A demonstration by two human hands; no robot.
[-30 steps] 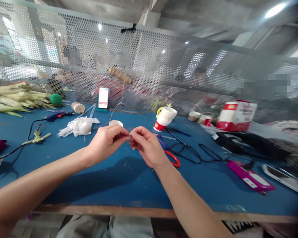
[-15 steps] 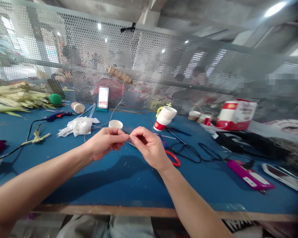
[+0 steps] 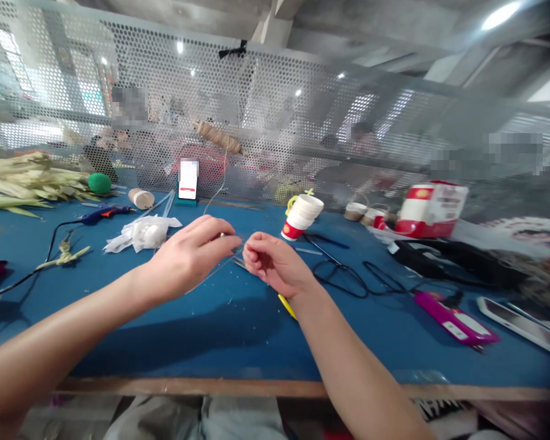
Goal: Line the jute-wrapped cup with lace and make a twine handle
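My left hand is in front of me, back up, its fingers bent together over a thin strand of twine that trails below it. Close beside it, fingertips slightly apart, my right hand is closed with curled fingers, apparently on the twine's other part; the grip itself is hidden. From a twine spool on the mesh, a line runs down behind my left hand. A metal tip and a yellow handle-like piece show around my right hand; what they belong to is covered.
Stacked paper cups stand beyond my right hand. White wrapping, a glue gun and corn husks lie to the left. A phone stands at the mesh. Black cable and a purple device lie right.
My hands have parted slightly from a fingertip-to-fingertip pinch. The left has turned back up and covers the small white cup. A red handle beside my right wrist is hidden; the yellow piece shows.
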